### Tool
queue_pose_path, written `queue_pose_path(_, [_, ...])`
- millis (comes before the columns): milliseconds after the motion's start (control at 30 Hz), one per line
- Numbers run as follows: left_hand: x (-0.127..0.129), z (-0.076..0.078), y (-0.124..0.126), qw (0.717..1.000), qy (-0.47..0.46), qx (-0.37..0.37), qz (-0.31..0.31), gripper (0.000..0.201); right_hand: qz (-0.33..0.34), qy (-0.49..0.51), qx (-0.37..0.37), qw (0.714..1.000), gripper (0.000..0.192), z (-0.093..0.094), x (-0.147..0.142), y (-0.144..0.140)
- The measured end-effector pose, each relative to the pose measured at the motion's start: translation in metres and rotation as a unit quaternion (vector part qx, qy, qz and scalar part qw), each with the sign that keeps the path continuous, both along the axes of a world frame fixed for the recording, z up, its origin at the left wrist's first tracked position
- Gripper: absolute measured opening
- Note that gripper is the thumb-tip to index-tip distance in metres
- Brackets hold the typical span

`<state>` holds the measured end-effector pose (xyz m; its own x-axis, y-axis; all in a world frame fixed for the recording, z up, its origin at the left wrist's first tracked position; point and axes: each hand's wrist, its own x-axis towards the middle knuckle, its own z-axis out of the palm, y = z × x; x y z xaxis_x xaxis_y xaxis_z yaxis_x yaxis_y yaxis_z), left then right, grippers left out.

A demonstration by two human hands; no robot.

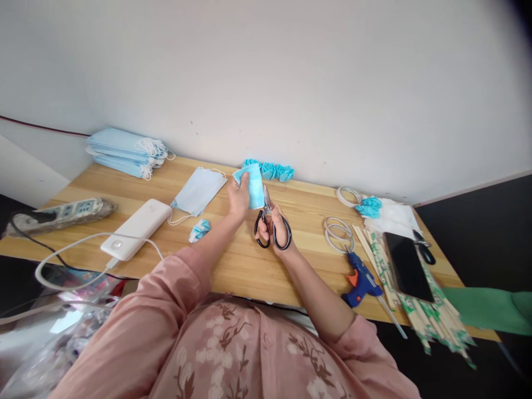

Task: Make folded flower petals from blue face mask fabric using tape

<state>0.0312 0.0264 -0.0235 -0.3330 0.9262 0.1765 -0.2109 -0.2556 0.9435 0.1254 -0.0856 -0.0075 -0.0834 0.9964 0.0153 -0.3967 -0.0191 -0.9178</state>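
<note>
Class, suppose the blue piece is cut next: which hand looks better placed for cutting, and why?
Probably the right hand: it holds the scissors, whose blades are beside the blue piece. The left hand grips that piece, so it suits steadying better.

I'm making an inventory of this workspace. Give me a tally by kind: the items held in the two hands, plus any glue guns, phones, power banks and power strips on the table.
Blue sheet in the left hand: 1
Scissors in the right hand: 1
Glue gun: 1
Phone: 1
Power bank: 1
Power strip: 1
Total: 6
</note>
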Motion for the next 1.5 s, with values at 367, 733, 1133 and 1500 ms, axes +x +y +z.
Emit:
queue_pose_path(367, [-0.001,0.001,0.0,1.0,0.002,0.005,-0.003,0.033,-0.026,-0.019,-0.004,0.999,0.079,0.005,-0.003,-0.003])
queue_pose_path(733, [-0.001,0.003,0.0,1.0,-0.009,0.007,0.003,0.032,-0.025,-0.031,0.001,0.999,0.078,0.001,-0.002,-0.001])
queue_pose_path(1133, [-0.004,-0.002,0.005,1.0,-0.012,0.004,0.005,0.023,0.02,-0.036,-0.007,0.999,0.077,0.0,0.003,0.0])
queue_pose_path(1500, [-0.004,0.0,0.002,0.999,0.006,0.03,-0.027,0.026,0.094,0.004,-0.027,0.995,0.075,-0.001,0.012,0.002])
